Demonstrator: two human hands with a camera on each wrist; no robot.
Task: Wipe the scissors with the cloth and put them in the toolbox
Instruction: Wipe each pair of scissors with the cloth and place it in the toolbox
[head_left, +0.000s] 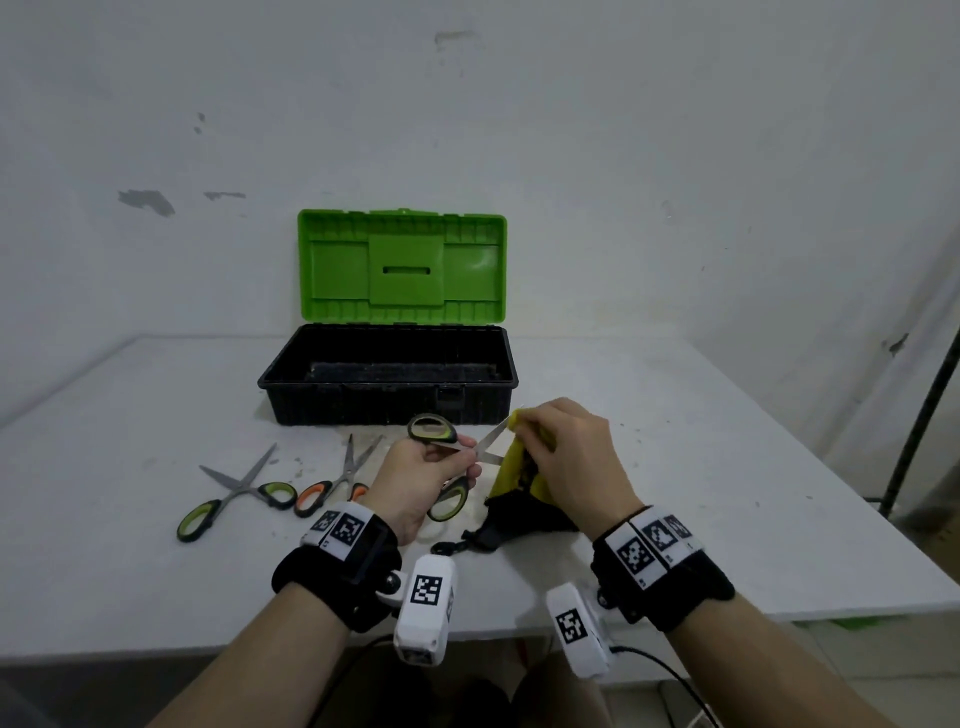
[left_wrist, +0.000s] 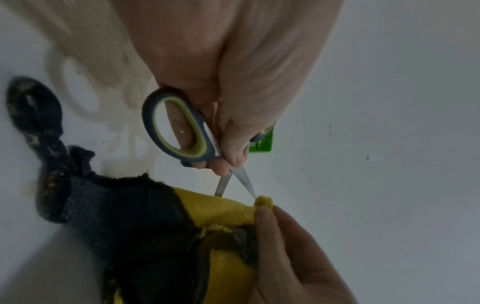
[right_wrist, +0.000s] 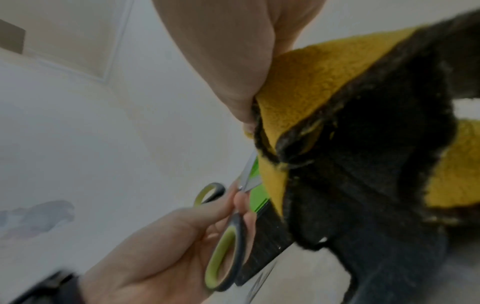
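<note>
My left hand grips green-handled scissors near the pivot, blades spread apart and pointing right. In the left wrist view the scissors hang below the left hand. My right hand pinches a yellow and black cloth around the tip of the upper blade. The cloth trails down to the table, the right hand holding it. The right wrist view shows the cloth and scissors. The toolbox stands open behind, green lid up.
Two more scissors lie on the white table to the left: a green-handled pair and an orange-handled pair. A black clip on the cloth's strap lies near my left wrist. A dark pole stands at right.
</note>
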